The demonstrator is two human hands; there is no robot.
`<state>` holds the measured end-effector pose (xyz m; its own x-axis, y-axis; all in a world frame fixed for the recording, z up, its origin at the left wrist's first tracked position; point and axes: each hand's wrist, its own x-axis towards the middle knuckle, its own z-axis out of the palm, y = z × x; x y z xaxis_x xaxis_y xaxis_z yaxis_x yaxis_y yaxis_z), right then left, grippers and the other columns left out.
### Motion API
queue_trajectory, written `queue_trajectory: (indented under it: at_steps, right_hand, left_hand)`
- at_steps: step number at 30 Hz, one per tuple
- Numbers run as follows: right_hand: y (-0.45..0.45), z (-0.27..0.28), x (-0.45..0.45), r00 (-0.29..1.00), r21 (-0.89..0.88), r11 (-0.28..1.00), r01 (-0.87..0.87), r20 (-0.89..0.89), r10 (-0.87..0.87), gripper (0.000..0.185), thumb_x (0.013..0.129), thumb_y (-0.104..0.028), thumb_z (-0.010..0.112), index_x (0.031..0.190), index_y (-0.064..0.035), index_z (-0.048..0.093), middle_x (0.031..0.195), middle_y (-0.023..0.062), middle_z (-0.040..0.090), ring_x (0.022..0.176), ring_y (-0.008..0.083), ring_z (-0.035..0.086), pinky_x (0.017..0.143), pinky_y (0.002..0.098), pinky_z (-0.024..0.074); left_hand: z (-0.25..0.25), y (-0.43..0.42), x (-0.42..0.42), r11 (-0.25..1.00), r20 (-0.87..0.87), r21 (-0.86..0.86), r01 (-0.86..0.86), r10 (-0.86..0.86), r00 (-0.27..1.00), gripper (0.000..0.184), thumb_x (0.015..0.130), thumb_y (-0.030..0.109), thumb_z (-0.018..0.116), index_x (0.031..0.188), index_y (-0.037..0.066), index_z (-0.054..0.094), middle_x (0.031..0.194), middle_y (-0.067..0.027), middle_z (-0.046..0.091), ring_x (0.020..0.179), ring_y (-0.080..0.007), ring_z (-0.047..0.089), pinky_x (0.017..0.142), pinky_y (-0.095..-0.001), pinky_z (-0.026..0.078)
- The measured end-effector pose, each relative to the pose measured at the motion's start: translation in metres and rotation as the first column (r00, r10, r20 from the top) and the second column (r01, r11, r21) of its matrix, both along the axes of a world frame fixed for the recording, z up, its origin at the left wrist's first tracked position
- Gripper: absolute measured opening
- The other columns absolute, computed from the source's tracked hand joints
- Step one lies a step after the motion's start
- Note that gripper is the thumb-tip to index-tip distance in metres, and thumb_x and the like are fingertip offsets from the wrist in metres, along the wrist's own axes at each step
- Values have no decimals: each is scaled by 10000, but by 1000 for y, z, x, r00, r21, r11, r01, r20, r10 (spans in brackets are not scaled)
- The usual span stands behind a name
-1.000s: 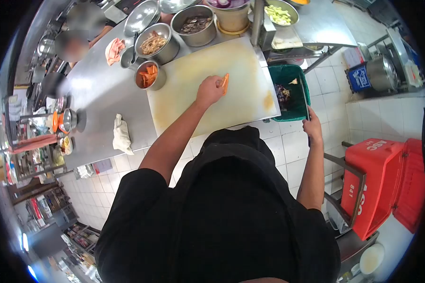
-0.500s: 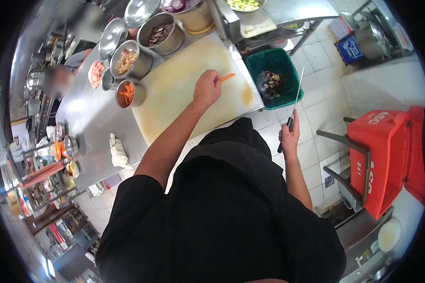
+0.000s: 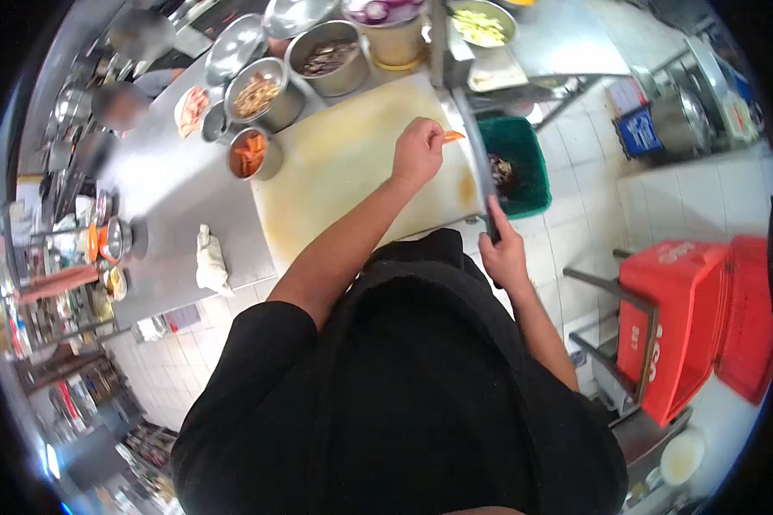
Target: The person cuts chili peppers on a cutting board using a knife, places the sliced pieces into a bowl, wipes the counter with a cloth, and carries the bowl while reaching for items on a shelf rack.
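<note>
In the head view, my left hand (image 3: pixel 418 153) is closed over the cutting board (image 3: pixel 343 180), with the tip of an orange carrot piece (image 3: pixel 453 136) poking out on its right side. My right hand (image 3: pixel 504 254) grips the black handle of a long knife (image 3: pixel 477 146). Its blade points away from me along the board's right edge, partly blurred by motion. Behind the blade, a green bin (image 3: pixel 534 167) with scraps inside sits lower than the board. A metal pot of cut carrots (image 3: pixel 251 154) stands at the board's left edge.
Metal pots of dark slices (image 3: pixel 329 57) and pale strips (image 3: pixel 256 94) line the far side. Onions (image 3: pixel 382 12) and chopped greens (image 3: pixel 478 27) are farther back. A white cloth (image 3: pixel 212 262) lies left. A red bin (image 3: pixel 674 318) stands right. People are at the upper left.
My right hand has brought the knife leftward from over the green bin to the board's right edge. My left hand, still holding the carrot piece, appears farther right as the view shifted.
</note>
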<state>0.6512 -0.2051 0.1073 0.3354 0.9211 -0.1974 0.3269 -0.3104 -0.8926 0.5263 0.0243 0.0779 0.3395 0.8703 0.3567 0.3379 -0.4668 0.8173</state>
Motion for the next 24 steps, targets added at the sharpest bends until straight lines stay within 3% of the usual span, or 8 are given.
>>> queue_trajectory:
  at_steps: [3, 6, 8, 10, 13, 18, 21, 24]
  right_hand:
    - [13, 4, -11, 992, 260, 958, 124, -23, -122, 688, 920, 21, 537, 1578, -72, 356, 1129, 129, 674, 948, 224, 673, 867, 316, 538]
    - [19, 15, -14, 891, -12, 1000, -3, -454, -3, 703, 944, -29, 534, 1597, -152, 305, 778, -26, 501, 556, 42, 448, 481, 226, 386]
    - [21, 3, -16, 919, -145, 949, -280, -327, 221, 694, 896, -17, 547, 1564, -105, 381, 1101, 115, 657, 934, 185, 644, 816, 319, 524]
    - [33, -3, -36, 832, -67, 854, -516, -275, 481, 684, 852, -8, 589, 1521, -62, 451, 1508, 203, 525, 1416, 271, 469, 1178, 359, 336]
    - [59, -47, -77, 622, 136, 710, -691, -389, 679, 701, 849, -10, 620, 1527, -66, 447, 1300, 174, 660, 1144, 241, 649, 990, 347, 506]
    - [54, -21, -56, 805, -284, 940, -189, -593, -17, 685, 855, 4, 629, 1515, -99, 477, 710, 15, 569, 506, 101, 483, 450, 275, 408]
    - [31, -34, 4, 787, -202, 917, 344, -470, -399, 696, 896, -19, 576, 1552, -102, 362, 684, 8, 526, 520, 91, 479, 436, 249, 400]
    - [13, -28, 48, 712, -228, 832, 505, -435, -551, 622, 919, -11, 536, 1513, -109, 380, 749, 3, 489, 548, 86, 462, 439, 243, 404]
  left_hand:
    - [1, 3, -44, 996, -34, -23, -87, 86, 996, 51, 853, 23, 656, 843, 28, 607, 845, -164, 623, 785, -362, 629, 713, -436, 514]
    - [-8, 11, -102, 968, 130, -120, -219, 234, 964, 78, 879, 65, 714, 889, 18, 652, 859, -115, 680, 789, -228, 675, 718, -357, 542]
    - [-16, 7, -157, 928, 108, -161, -335, 354, 929, 118, 896, 102, 743, 913, 12, 669, 869, -88, 697, 803, -162, 673, 726, -324, 547]
    - [-20, 1, -218, 874, -21, -131, -467, 469, 883, 131, 905, 116, 746, 938, 10, 676, 873, -78, 701, 801, -139, 659, 729, -310, 542]
    - [-23, -20, -276, 755, -123, -189, -628, 617, 778, 125, 914, 108, 725, 973, 6, 683, 871, -72, 703, 779, -140, 644, 730, -300, 532]
    - [-48, -32, -308, 764, -191, -312, -564, 531, 825, 141, 913, 86, 703, 1020, -3, 679, 914, -81, 712, 833, -162, 665, 756, -297, 544]
    - [-47, -38, -325, 825, -137, -130, -550, 534, 834, 208, 895, 75, 697, 1090, 9, 667, 1068, -133, 698, 981, -249, 672, 857, -357, 542]
    - [-39, -35, -387, 778, -308, 293, -555, 627, 716, 342, 867, 91, 712, 1196, 44, 634, 1305, -190, 610, 1242, -381, 553, 1038, -474, 462]
